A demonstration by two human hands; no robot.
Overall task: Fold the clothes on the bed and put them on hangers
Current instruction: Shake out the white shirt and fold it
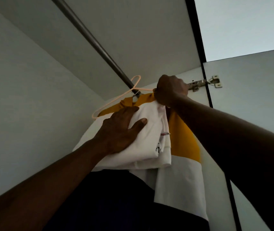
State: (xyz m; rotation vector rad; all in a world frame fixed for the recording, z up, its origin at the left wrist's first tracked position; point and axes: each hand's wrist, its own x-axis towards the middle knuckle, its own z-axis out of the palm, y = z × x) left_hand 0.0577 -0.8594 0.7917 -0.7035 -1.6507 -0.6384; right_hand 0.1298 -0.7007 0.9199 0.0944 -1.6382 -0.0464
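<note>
while the head view tilts up into a wardrobe, the right hand (171,90) is clenched around one end of a pale pink hanger (113,102), with some cloth bunched in the same grip, probably to hold the hanger level. the hanger's hook sits at the dark rail (89,35), just left of that fist. the left hand (123,129) lies flat with straight fingers on a folded white garment (151,130), pressing it below the hanger, likely so the fold does not slip. a yellow garment (183,135) hangs under the right hand, behind the white one. dark fabric (116,197) fills the space beneath both forearms. a metal hinge (199,84) sits just right of the right hand on the door (249,97); pale panels (24,80) close in left of the left arm.
</note>
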